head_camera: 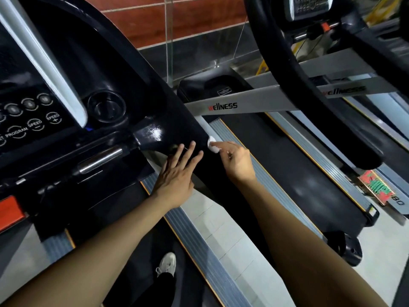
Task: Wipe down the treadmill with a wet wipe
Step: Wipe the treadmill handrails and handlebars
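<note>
While left hand (177,173) lies spread on treadmill (155,134), right hand (236,160) pinches wet wipe (213,146) — pressed to rail.

A red-brown tiled wall (188,21) with pale grout lines is seen beyond a clear glass panel (169,36). Pale square floor tiles (223,227) are laid between the exercise machines, and a second machine (332,89) is lit dimly at right.

Pale tiled floor (223,231) carries two treadmills (287,165) side by side
</note>
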Demonstrator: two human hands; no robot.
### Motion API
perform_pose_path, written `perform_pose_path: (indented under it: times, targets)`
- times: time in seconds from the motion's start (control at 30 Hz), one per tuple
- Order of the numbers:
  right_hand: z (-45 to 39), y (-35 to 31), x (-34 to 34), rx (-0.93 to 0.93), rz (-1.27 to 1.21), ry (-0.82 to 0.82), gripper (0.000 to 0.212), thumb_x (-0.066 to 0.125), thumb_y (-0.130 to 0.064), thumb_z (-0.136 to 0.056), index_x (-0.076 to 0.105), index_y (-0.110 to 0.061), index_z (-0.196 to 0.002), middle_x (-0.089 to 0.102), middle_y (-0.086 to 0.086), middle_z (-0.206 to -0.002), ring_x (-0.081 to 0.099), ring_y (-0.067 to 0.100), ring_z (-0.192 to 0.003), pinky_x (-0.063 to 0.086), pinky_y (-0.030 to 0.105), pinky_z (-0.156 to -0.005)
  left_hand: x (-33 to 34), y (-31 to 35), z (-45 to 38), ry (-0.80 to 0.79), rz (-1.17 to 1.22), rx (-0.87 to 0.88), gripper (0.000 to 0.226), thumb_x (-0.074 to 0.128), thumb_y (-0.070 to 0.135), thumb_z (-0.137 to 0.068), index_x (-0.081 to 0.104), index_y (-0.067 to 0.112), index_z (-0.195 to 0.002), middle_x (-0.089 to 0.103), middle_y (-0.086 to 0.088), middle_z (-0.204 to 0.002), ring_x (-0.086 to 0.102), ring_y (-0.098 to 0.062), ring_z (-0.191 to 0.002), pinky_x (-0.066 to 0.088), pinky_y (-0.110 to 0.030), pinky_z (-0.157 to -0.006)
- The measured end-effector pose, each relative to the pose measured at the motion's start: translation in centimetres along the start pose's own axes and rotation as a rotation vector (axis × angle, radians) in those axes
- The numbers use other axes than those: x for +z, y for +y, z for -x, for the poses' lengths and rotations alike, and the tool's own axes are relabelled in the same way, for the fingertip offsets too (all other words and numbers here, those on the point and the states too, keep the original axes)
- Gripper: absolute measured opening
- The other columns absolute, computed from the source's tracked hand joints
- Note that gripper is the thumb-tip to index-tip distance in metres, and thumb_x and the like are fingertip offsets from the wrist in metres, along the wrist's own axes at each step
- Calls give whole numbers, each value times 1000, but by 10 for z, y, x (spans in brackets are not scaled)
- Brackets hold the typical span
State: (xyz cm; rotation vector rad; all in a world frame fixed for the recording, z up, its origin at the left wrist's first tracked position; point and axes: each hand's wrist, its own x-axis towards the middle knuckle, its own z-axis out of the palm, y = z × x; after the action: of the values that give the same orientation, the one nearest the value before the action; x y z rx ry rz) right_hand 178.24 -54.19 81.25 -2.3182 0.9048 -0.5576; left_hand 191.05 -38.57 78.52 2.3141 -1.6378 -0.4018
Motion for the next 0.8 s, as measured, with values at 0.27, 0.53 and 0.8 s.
perform_pose_path:
  times: [0.27, 0.53, 0.8]
  targets:
    - [125, 59, -48, 63, 73, -19, 34, 49, -12, -90, 74, -26, -108, 71, -3, -110, 67, 18, -98, 52, 29, -85, -1, 21, 0, -10, -67, -92, 83, 56, 20, -96, 6, 29, -162, -18, 5, -169, -10, -22, -157, 17, -53, -124]
    - [253, 120, -107, -19, -24, 5, 28, 73, -5, -88, 76, -23, -108, 68, -9, -107, 67, 7, -99, 55, 35, -82, 42, 102, 33, 11, -71, -139, 71, 48, 23, -101, 11, 24, -162, -2, -2, -171, 2, -26, -157, 14, -46, -124]
    - [341, 140, -167, -57, 95, -113, 47, 44, -69, -91, 71, -40, -117, 61, -20, -113, 60, -3, -99, 51, 22, -80, 123, 202, 114, 4, 20, -119, 81, 48, 20, -101, -4, 27, -163, -8, 0, -171, 3, -26, -157, 17, -43, -126]
